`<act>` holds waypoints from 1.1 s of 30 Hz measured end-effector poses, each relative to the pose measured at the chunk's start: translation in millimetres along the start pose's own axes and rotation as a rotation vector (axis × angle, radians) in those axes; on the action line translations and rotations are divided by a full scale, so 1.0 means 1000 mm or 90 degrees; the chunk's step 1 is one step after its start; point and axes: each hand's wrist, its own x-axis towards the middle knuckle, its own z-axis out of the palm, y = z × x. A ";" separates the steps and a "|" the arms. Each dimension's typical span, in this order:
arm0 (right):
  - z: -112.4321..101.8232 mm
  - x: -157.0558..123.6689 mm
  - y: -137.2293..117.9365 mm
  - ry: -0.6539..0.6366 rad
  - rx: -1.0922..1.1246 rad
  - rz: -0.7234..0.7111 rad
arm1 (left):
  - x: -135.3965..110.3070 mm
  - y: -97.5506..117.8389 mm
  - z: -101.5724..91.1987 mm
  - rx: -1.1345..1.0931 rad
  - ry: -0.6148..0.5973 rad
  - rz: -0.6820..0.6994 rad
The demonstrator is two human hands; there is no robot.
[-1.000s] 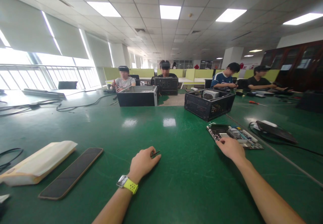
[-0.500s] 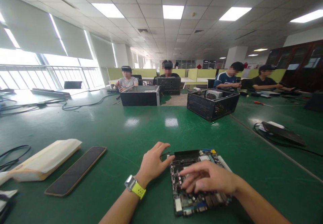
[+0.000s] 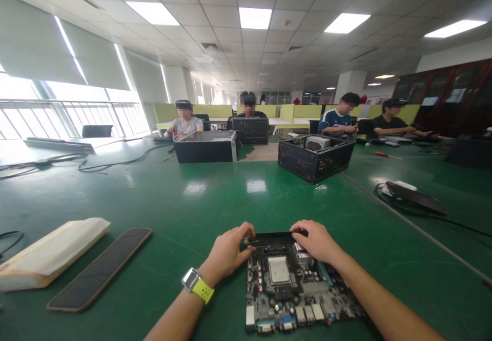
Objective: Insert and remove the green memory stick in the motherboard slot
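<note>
A computer motherboard [image 3: 292, 289] lies flat on the green table [image 3: 215, 197] right in front of me, its port row toward me and a silver processor [image 3: 278, 270] near its middle. My left hand [image 3: 228, 251], with a yellow-strapped watch [image 3: 196, 284] on its wrist, curls its fingers over the board's far left corner and pinches a small dark piece there. My right hand [image 3: 315, 239] grips the far right corner, fingers bent over a black strip [image 3: 272, 238] along the board's far edge.
A flat dark panel [image 3: 102, 269] and a cream padded envelope [image 3: 49, 254] lie to the left. Two open computer cases [image 3: 315, 157] [image 3: 205, 146] stand farther back. A black device with cable [image 3: 415, 197] rests at the right. Several people sit at the far side.
My right hand pulled the motherboard from the right side of the table to the spot in front of me. Both hands then moved to its far corners.
</note>
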 end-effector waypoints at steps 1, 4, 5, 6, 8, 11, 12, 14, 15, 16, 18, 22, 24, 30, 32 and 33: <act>0.000 -0.001 -0.001 -0.001 0.011 -0.003 | 0.000 -0.001 0.000 -0.005 -0.001 0.005; -0.001 -0.002 -0.004 0.002 0.056 -0.030 | 0.001 -0.002 -0.001 -0.029 -0.013 0.037; 0.000 -0.002 -0.004 0.007 0.071 -0.038 | 0.001 -0.002 -0.002 -0.038 -0.016 0.050; 0.000 -0.002 -0.005 0.012 0.087 -0.043 | 0.001 -0.002 -0.002 -0.046 -0.016 0.062; 0.000 -0.002 -0.005 0.019 0.121 -0.054 | 0.001 -0.003 -0.001 -0.055 -0.001 0.075; 0.001 -0.002 -0.006 0.014 0.154 -0.074 | 0.001 -0.005 0.000 -0.053 0.045 0.070; 0.001 -0.002 -0.006 0.011 0.157 -0.081 | 0.001 -0.005 0.000 -0.052 0.058 0.062; 0.002 -0.002 -0.006 0.010 0.157 -0.088 | 0.001 -0.006 0.001 -0.054 0.076 0.042; 0.003 -0.002 -0.006 0.012 0.155 -0.087 | 0.001 -0.006 0.002 -0.056 0.082 0.035; 0.004 -0.002 -0.006 0.014 0.153 -0.084 | 0.001 -0.006 0.002 -0.056 0.085 0.032; 0.004 -0.002 -0.007 0.017 0.145 -0.071 | 0.002 -0.007 0.003 -0.048 0.086 0.037; 0.004 -0.002 -0.008 0.014 0.129 -0.061 | 0.002 -0.006 0.003 -0.022 0.080 0.047; 0.004 -0.002 -0.008 0.017 0.131 -0.064 | 0.002 -0.006 0.003 -0.020 0.083 0.045; 0.008 -0.001 -0.004 0.030 0.129 -0.058 | 0.003 -0.006 0.004 -0.017 0.079 0.038; 0.010 0.000 -0.002 0.037 0.128 -0.053 | 0.003 -0.006 0.004 -0.015 0.077 0.034; 0.011 0.001 -0.001 0.041 0.129 -0.051 | 0.003 -0.006 0.004 -0.015 0.078 0.032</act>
